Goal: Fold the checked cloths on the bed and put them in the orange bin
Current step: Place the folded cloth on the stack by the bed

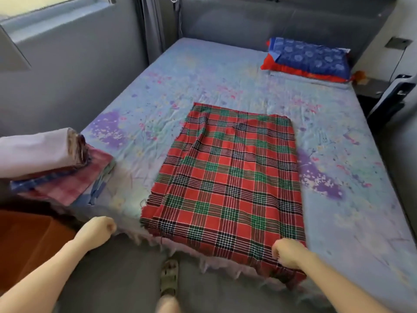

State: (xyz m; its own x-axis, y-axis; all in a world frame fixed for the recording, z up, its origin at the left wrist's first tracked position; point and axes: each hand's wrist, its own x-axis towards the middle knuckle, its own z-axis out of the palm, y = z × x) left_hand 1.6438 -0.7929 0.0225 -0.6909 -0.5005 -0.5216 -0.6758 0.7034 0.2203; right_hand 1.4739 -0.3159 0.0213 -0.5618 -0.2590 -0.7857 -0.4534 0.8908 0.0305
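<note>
A red and green checked cloth (228,175) lies flat on the bed, folded into a long rectangle that reaches the near edge. My right hand (287,253) grips its near right corner, fingers curled over the hem at the mattress edge. My left hand (98,229) is curled into a fist at the bed's edge, left of the cloth's near left corner, apart from it and holding nothing. A stack of folded checked cloths (67,181) sits at the bed's left corner. The orange bin (24,240) stands on the floor at the lower left.
The bed (225,71) has a pale blue flowered sheet. A blue and red pillow (309,58) lies at the far right by the headboard. A pale rolled bundle (38,154) tops the stack. My sandalled foot (169,279) stands on the grey floor. A nightstand (372,89) stands right.
</note>
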